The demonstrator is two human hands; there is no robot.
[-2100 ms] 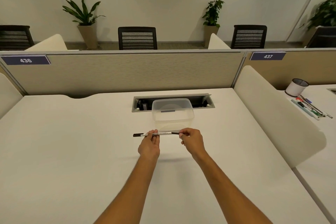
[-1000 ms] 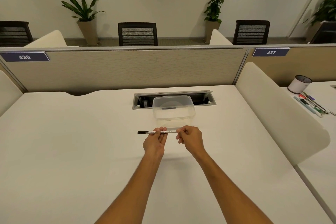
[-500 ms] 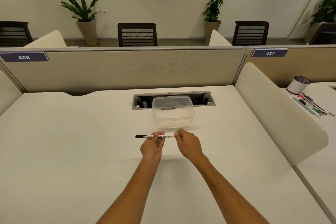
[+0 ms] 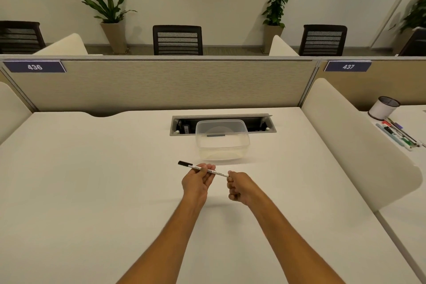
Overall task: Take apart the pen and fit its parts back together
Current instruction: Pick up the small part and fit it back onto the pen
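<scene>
A slim white pen (image 4: 217, 172) with a black end at its left lies roughly level above the white desk, tilted down to the right. My left hand (image 4: 198, 183) pinches its barrel near the middle between thumb and fingertips. My right hand (image 4: 239, 188) is curled into a fist around the pen's right end, which is hidden inside the fingers. I cannot tell whether a cap sits on that end.
A clear plastic container (image 4: 222, 139) stands just beyond the hands, in front of a cable tray slot (image 4: 221, 123). A beige partition (image 4: 161, 83) closes the desk's far side and a cream divider (image 4: 359, 136) its right. Pens (image 4: 398, 132) and a cup (image 4: 383, 108) lie on the neighbouring desk.
My right hand has curled into a fist over the pen's right end, covering the dark tip seen earlier. The pen has tilted down to the right and both hands have dropped slightly towards me.
</scene>
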